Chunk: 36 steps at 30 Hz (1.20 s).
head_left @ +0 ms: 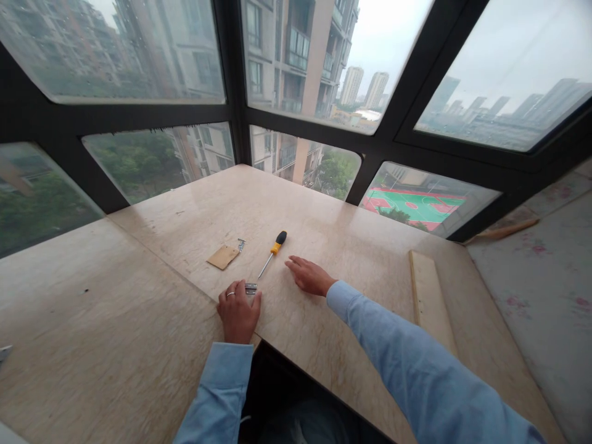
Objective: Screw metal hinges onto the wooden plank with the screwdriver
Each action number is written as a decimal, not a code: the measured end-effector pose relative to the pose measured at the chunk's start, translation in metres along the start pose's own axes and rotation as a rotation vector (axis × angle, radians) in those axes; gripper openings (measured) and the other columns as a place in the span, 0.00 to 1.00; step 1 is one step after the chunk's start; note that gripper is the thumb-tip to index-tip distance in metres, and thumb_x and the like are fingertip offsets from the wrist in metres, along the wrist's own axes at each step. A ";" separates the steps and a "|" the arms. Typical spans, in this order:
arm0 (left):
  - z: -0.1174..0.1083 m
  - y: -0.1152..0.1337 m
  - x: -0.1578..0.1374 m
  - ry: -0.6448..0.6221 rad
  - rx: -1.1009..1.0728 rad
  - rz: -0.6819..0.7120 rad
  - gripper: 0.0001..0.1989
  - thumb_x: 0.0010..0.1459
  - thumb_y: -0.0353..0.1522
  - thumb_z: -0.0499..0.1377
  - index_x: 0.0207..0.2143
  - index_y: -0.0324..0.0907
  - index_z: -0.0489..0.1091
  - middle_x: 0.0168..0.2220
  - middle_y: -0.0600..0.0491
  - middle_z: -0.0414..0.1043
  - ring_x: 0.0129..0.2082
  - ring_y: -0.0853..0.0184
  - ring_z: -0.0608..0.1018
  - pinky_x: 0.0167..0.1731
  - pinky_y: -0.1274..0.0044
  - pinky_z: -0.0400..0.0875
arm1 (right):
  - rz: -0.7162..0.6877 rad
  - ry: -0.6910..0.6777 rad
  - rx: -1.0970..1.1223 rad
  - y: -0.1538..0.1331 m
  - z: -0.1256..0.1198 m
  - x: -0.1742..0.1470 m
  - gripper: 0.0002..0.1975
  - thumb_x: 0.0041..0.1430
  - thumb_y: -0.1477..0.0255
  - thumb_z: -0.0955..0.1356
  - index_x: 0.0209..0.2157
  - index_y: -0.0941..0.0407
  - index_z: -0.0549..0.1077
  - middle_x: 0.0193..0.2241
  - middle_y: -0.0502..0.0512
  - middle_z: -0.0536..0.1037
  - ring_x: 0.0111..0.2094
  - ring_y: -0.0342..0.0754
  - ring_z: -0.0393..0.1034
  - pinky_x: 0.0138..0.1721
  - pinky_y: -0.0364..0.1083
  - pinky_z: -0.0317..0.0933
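My left hand (239, 312) is closed on a small metal hinge (251, 288) at the counter's inner corner, its fingers over the left part and the thumb on the near right side. My right hand (309, 275) holds nothing; its fingers stretch out low over the counter, pointing left. Between the hands and farther off lies a screwdriver (275, 248) with a black and yellow handle, its tip towards the hinge. Several screws (241, 244) lie by the far right corner of a small brown flat piece (222, 257), whose material I cannot tell.
A pale wooden board (430, 296) lies on the stone-patterned counter (152, 345) at the right. Dark window frames (296, 128) border the far edges, and a flowered wall (541, 277) stands at the right. In front, the counter edge drops to a dark gap (287, 385).
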<state>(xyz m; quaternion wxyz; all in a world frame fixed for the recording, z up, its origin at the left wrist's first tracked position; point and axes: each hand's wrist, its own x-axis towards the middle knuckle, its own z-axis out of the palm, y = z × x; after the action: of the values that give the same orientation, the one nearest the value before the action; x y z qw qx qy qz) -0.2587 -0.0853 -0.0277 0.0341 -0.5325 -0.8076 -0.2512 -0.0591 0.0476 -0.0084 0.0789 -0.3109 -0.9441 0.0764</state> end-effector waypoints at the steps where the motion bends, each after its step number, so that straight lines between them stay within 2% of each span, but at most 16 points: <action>1: -0.001 0.001 0.000 0.008 0.008 -0.004 0.20 0.58 0.38 0.61 0.49 0.35 0.73 0.51 0.40 0.74 0.49 0.48 0.71 0.45 0.62 0.66 | -0.003 0.008 0.008 0.004 0.000 -0.007 0.28 0.57 0.81 0.63 0.60 0.63 0.64 0.61 0.71 0.67 0.60 0.55 0.65 0.59 0.54 0.62; 6: -0.004 -0.002 0.003 -0.007 0.002 0.040 0.15 0.59 0.36 0.59 0.46 0.37 0.75 0.43 0.43 0.78 0.45 0.52 0.74 0.43 0.65 0.67 | -0.024 0.065 0.052 0.020 -0.001 -0.045 0.26 0.58 0.82 0.61 0.59 0.60 0.66 0.57 0.67 0.71 0.59 0.53 0.67 0.59 0.54 0.63; 11: -0.003 -0.004 0.005 -0.029 -0.012 0.055 0.16 0.60 0.33 0.58 0.48 0.36 0.74 0.46 0.43 0.77 0.45 0.53 0.74 0.44 0.65 0.67 | -0.023 0.093 0.081 0.038 -0.006 -0.083 0.25 0.57 0.82 0.61 0.57 0.61 0.67 0.55 0.68 0.74 0.57 0.53 0.69 0.57 0.56 0.66; 18: -0.002 -0.002 0.004 -0.062 0.041 0.046 0.17 0.58 0.33 0.57 0.48 0.36 0.74 0.46 0.40 0.76 0.45 0.51 0.74 0.45 0.65 0.66 | 0.066 0.146 0.103 0.050 -0.006 -0.122 0.26 0.59 0.80 0.60 0.59 0.59 0.67 0.55 0.66 0.74 0.58 0.53 0.69 0.57 0.57 0.65; 27: 0.003 -0.002 -0.003 0.095 0.004 0.020 0.23 0.56 0.39 0.58 0.48 0.33 0.71 0.41 0.38 0.75 0.43 0.50 0.75 0.48 0.62 0.65 | 0.156 0.265 0.151 0.029 0.017 -0.130 0.27 0.58 0.84 0.58 0.57 0.58 0.69 0.58 0.65 0.72 0.62 0.53 0.63 0.62 0.60 0.60; 32: -0.005 0.004 -0.004 0.070 0.104 -0.031 0.25 0.57 0.44 0.57 0.48 0.33 0.72 0.43 0.37 0.75 0.44 0.49 0.74 0.43 0.64 0.66 | 0.170 0.299 0.172 0.028 0.019 -0.130 0.27 0.56 0.85 0.58 0.56 0.60 0.70 0.57 0.65 0.72 0.61 0.53 0.64 0.62 0.59 0.61; 36: -0.010 0.012 -0.002 0.035 0.106 -0.043 0.23 0.58 0.41 0.56 0.49 0.33 0.72 0.41 0.39 0.76 0.44 0.50 0.74 0.43 0.65 0.66 | 0.187 0.320 0.182 0.027 0.019 -0.131 0.26 0.57 0.84 0.59 0.56 0.59 0.70 0.57 0.64 0.73 0.61 0.53 0.65 0.62 0.59 0.61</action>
<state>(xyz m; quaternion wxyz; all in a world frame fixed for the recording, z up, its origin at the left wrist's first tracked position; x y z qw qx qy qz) -0.2493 -0.0881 -0.0155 0.0711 -0.5078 -0.8304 -0.2178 0.0566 -0.0110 -0.0453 0.2481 -0.3970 -0.8757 0.1179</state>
